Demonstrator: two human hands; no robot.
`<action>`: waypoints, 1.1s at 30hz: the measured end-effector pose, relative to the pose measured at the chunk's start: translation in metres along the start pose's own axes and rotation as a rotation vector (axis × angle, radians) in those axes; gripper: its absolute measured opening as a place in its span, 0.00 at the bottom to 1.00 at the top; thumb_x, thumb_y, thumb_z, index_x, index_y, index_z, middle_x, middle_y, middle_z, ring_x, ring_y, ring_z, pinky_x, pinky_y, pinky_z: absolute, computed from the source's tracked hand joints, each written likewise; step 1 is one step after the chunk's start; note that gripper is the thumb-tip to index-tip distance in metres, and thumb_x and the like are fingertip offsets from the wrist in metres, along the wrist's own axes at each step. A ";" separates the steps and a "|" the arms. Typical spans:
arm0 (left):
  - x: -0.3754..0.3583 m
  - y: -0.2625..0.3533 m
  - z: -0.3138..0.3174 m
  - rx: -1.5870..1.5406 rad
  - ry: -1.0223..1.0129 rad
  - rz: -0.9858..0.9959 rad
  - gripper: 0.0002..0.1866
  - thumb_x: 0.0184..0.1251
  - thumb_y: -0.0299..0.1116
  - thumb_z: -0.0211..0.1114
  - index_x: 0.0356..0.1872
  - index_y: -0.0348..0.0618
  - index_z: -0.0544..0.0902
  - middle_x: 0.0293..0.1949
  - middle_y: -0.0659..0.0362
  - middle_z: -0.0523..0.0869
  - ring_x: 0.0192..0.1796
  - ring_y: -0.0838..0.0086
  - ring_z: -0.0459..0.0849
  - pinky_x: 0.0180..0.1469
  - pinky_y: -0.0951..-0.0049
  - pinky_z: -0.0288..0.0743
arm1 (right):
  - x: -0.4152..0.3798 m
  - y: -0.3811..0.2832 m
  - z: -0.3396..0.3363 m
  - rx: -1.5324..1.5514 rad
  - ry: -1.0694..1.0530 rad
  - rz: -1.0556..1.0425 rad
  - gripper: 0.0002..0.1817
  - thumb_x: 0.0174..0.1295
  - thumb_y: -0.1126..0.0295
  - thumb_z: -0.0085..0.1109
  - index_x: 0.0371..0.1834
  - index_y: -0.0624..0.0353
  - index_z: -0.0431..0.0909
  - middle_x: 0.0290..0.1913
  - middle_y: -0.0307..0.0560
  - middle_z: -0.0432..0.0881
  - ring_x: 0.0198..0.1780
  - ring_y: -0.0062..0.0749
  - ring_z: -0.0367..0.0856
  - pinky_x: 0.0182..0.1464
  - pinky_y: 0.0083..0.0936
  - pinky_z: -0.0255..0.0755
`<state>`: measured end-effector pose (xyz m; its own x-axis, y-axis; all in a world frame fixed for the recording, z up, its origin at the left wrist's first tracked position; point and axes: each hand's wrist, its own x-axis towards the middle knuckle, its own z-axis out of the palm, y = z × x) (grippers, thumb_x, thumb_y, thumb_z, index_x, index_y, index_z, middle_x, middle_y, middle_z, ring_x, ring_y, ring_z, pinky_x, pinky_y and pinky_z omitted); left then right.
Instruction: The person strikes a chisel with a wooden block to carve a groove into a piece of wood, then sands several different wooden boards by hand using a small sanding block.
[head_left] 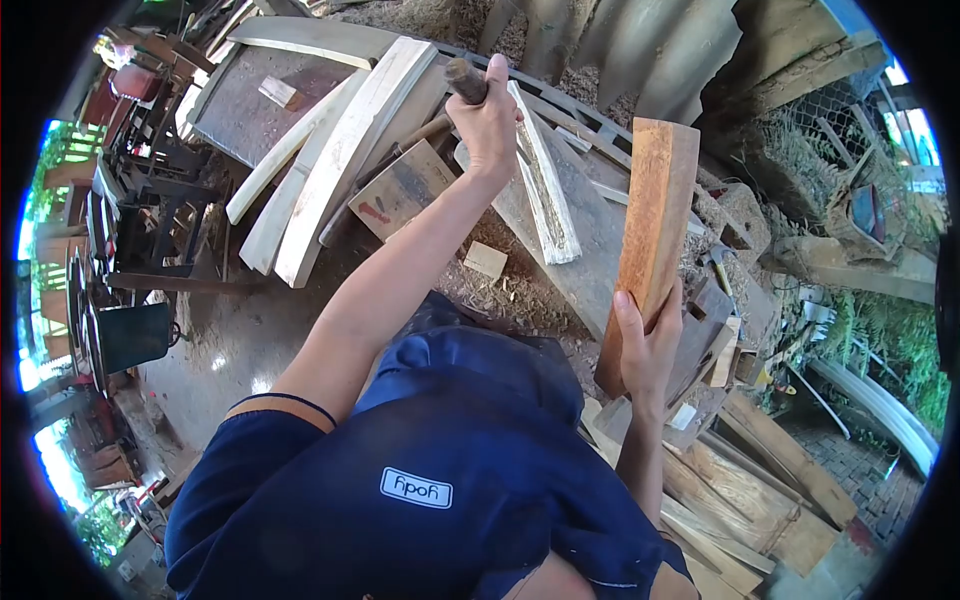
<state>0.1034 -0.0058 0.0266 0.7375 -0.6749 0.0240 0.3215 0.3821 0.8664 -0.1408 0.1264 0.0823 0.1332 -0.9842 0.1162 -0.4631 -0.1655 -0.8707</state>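
Note:
My left hand (487, 130) is closed around a dark, round wooden handle (466, 80), its blunt end sticking out beside the thumb; the rest is hidden by the hand. My right hand (648, 345) grips a thick reddish-brown wooden block (655, 210) near its lower end, thumb across one face, the block standing up at a slight tilt. Under my left forearm lies a flat wooden piece (405, 188) with a red mark. A pale, rough-edged wood strip (545, 190) rests on the workbench (590, 235) between my hands.
Long pale curved boards (350, 160) lie across the bench at the left. A small wood offcut (485, 261) sits among shavings in front of me. More planks (740, 480) are stacked at the lower right. A hammer (720, 265) lies right of the block.

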 end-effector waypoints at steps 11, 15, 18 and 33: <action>-0.040 -0.021 0.010 0.215 -0.178 0.021 0.22 0.69 0.40 0.69 0.16 0.47 0.72 0.16 0.69 0.73 0.20 0.85 0.70 0.23 0.78 0.65 | 0.000 -0.005 -0.003 0.041 0.003 0.044 0.25 0.62 0.62 0.65 0.53 0.69 0.69 0.37 0.54 0.81 0.37 0.32 0.80 0.43 0.31 0.74; -0.071 -0.024 0.018 0.376 -0.362 0.167 0.20 0.64 0.34 0.74 0.16 0.44 0.74 0.15 0.65 0.75 0.21 0.86 0.66 0.22 0.78 0.63 | 0.003 -0.033 -0.010 0.292 0.106 -0.033 0.28 0.60 0.64 0.62 0.59 0.71 0.68 0.40 0.53 0.78 0.37 0.36 0.79 0.46 0.31 0.74; -0.089 -0.032 0.018 0.465 -0.456 0.201 0.18 0.61 0.38 0.75 0.20 0.42 0.77 0.17 0.60 0.77 0.21 0.83 0.68 0.24 0.77 0.66 | 0.011 -0.032 -0.007 0.241 0.079 -0.111 0.33 0.60 0.60 0.61 0.63 0.72 0.67 0.38 0.53 0.77 0.36 0.39 0.78 0.47 0.32 0.74; -0.062 -0.040 0.023 0.226 -0.309 0.080 0.18 0.60 0.36 0.75 0.18 0.43 0.77 0.15 0.65 0.75 0.21 0.86 0.71 0.24 0.75 0.65 | 0.020 -0.017 0.002 -0.041 -0.076 -0.049 0.28 0.61 0.61 0.69 0.54 0.71 0.70 0.33 0.56 0.81 0.32 0.36 0.82 0.38 0.30 0.75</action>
<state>0.0309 0.0065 0.0023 0.5304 -0.8199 0.2154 0.1055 0.3160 0.9429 -0.1284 0.1097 0.0984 0.2218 -0.9677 0.1198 -0.4900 -0.2168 -0.8443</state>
